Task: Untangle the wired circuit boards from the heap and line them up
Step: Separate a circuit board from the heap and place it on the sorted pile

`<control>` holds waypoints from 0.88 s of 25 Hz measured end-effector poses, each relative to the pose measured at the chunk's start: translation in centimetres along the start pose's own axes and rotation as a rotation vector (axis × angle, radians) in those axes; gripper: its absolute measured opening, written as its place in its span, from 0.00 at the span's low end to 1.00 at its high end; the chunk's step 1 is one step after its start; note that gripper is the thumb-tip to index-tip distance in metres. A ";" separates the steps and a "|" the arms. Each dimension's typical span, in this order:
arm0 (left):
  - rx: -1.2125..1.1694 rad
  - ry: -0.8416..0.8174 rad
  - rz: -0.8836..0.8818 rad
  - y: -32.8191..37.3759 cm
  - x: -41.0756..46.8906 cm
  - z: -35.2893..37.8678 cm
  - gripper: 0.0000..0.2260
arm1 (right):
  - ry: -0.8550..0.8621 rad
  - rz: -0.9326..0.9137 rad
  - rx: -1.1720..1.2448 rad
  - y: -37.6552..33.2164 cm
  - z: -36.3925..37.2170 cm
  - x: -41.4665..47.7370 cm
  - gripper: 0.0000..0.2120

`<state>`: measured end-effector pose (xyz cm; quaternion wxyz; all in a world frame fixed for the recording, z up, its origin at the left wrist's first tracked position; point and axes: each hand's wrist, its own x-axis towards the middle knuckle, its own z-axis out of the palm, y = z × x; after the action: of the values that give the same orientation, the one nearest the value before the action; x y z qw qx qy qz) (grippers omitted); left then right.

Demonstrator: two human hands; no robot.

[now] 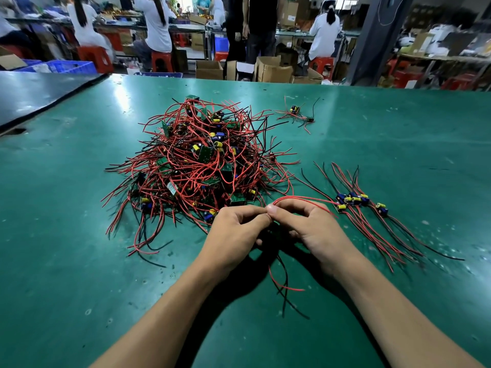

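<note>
Beside the heap, the right grip pinches a looped red wire above the counter. The left grip, thumb to thumb, seems to pinch it too.

Light: bright, overhead; white glare streaks on green table far left.
Shadows: soft, dark, pooled mid-foreground.
Focus: fg sharp; bkgd workers blurry.
Distortion: wide-angle, table edges bow, corners stretch.

Scuffed green table. Bears heap of red- and black-wired boards; right of heap, row of boards, wires side by side; beyond heap, rightward, small clump; far left of heap, black mat.
</note>
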<state>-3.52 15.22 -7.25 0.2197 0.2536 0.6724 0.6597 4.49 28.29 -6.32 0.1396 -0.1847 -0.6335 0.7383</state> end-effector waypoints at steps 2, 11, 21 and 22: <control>-0.014 0.007 0.004 0.0 0.0 -0.1 0.07 | 0.019 -0.074 -0.178 0.0 -0.1 0.0 0.04; -0.064 -0.020 -0.056 0.6 -0.2 0.0 0.07 | 0.017 -0.032 -0.027 0.2 0.2 0.1 0.05; 0.109 -0.051 -0.062 0.9 0.0 0.1 0.09 | 0.218 -0.051 -0.123 0.7 -0.2 1.4 0.05; 0.108 -0.052 -0.065 1.0 0.0 0.2 0.09 | 0.242 -0.045 -0.087 0.7 -0.3 1.6 0.05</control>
<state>-3.36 15.34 -6.29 0.2445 0.2603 0.7090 0.6081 3.20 29.12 -7.16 0.2231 -0.2641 -0.6475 0.6791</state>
